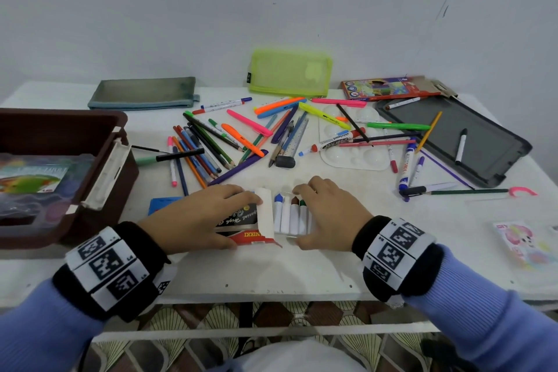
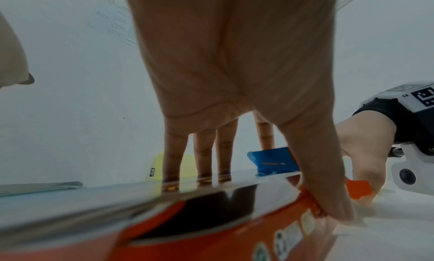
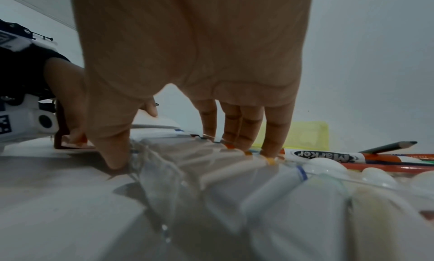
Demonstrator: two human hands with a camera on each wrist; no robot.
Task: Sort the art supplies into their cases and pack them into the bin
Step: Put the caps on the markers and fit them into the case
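A red and black cardboard box (image 1: pixel 250 235) lies near the table's front edge, its white flap (image 1: pixel 265 211) open to the right. My left hand (image 1: pixel 208 214) grips the box, fingers over its top and thumb on its near side (image 2: pixel 328 200). A clear tray of white tubes with coloured caps (image 1: pixel 291 216) sticks out of the box's open end. My right hand (image 1: pixel 329 214) grips this tray (image 3: pixel 234 172), fingers on the far end and thumb on the near end. The brown bin (image 1: pixel 99 118) stands at the left with packed items inside.
Loose pens, pencils and markers (image 1: pixel 241 133) cover the middle of the table around a white palette (image 1: pixel 353 157). At the back lie a grey pouch (image 1: pixel 145 93), a green mesh pouch (image 1: pixel 290 75) and a pencil box (image 1: pixel 383 89). A dark grey case (image 1: pixel 471 142) lies at the right.
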